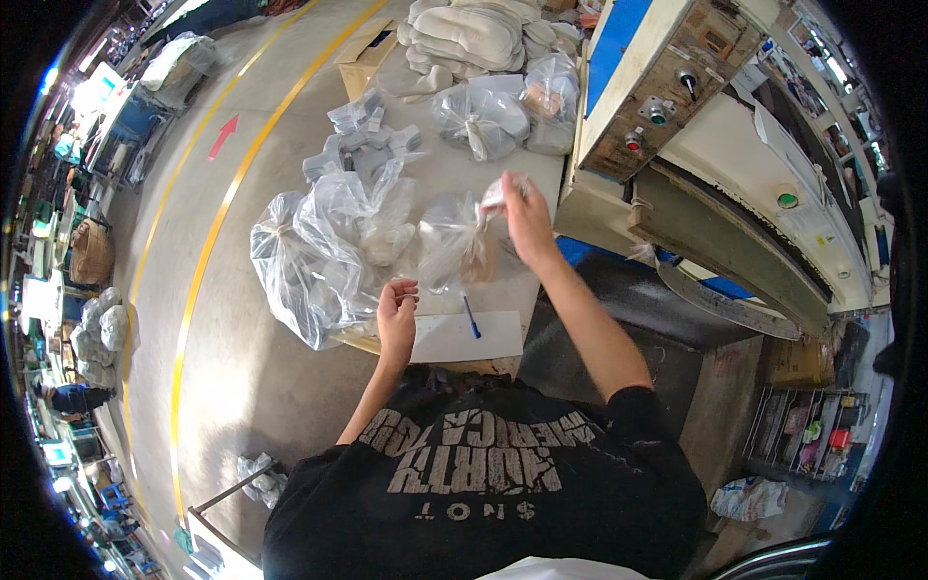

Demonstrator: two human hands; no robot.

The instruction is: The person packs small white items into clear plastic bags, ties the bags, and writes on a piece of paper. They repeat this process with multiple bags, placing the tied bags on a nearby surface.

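My right hand [525, 220] is closed on the gathered neck of a clear plastic bag [447, 237] that lies on the table [537, 188]. Something brownish shows through the bag's right side. Nearer to me, my left hand [396, 314] is curled with its fingers drawn together, left of the bag and apart from it. Whether anything small is in those fingers is hidden. A blue pen [472, 317] lies on a white sheet [498, 336] at the table's near edge.
Large clear bags [314, 261] crowd the table's left side, with grey shaped pieces [362, 145] behind. More filled bags [483, 121] and a pile of pale flat pieces [464, 39] stand farther back. A machine with a control panel [667, 97] borders the right.
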